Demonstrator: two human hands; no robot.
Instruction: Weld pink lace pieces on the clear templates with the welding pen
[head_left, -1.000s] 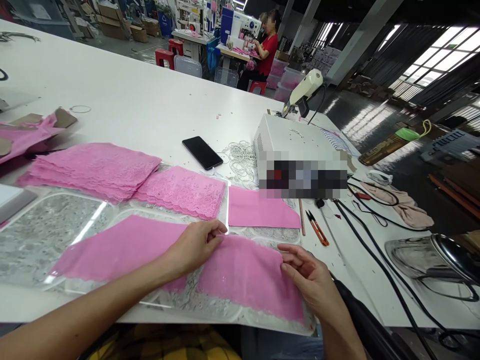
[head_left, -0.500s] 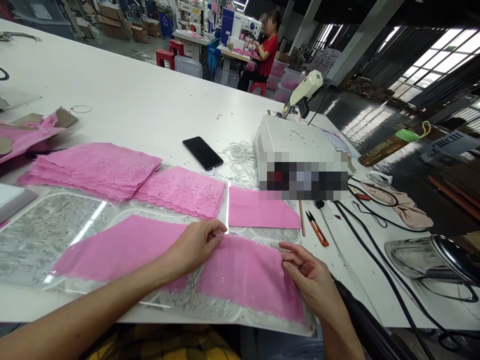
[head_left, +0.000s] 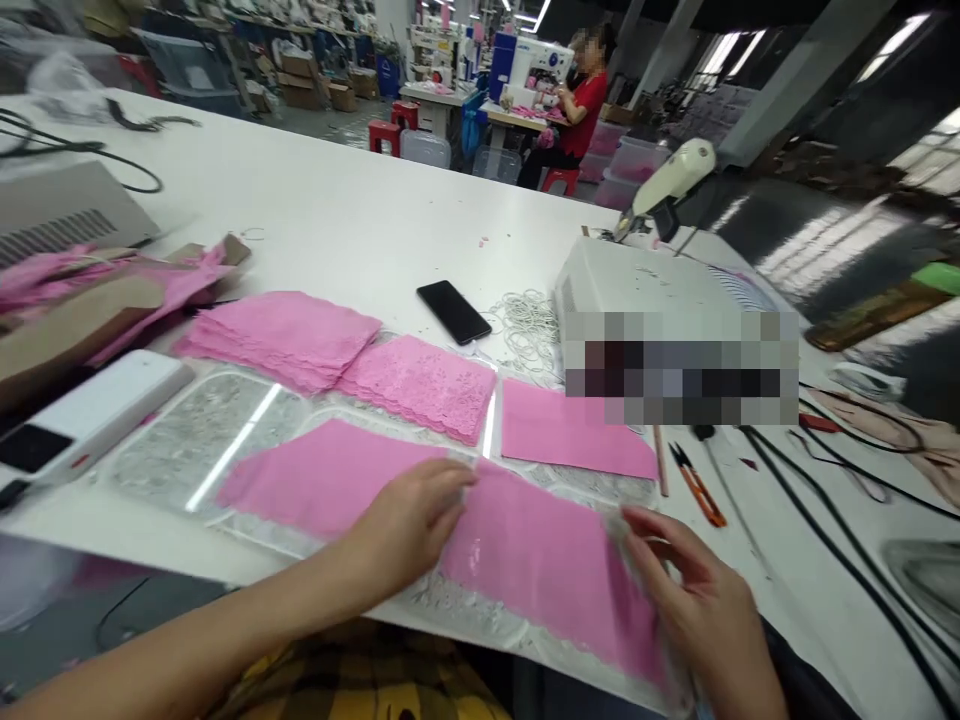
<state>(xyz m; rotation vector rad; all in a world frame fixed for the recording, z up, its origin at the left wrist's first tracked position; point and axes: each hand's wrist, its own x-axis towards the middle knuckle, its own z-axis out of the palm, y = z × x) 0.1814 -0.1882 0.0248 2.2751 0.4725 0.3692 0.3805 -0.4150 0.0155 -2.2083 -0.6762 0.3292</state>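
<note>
A pink fabric piece (head_left: 551,565) with a scalloped lower edge lies in front of me on a clear patterned sheet (head_left: 495,625). My left hand (head_left: 416,515) has its fingers pinched at the piece's upper left corner. At its upper right corner, my right hand (head_left: 697,590) closes its thumb and fingers on the edge, which looks slightly raised; the fingertips are blurred. A second pink fabric piece (head_left: 322,475) lies flat to the left, partly under my left hand. Behind them are a lace-patterned stack (head_left: 424,385), another pink stack (head_left: 285,335) and a pink rectangle (head_left: 570,435).
A phone (head_left: 454,310) lies beside tangled white elastic loops (head_left: 529,325). A grey box (head_left: 637,280) stands behind orange thread snips (head_left: 697,485), with black cables (head_left: 832,540) to the right. A white device (head_left: 97,415) sits left. A person (head_left: 581,110) works at a sewing machine.
The view has swung left, so the table contents appear farther right. My right hand has closed at the corner, and the right edge of the pink piece looks more lifted and shaded.
</note>
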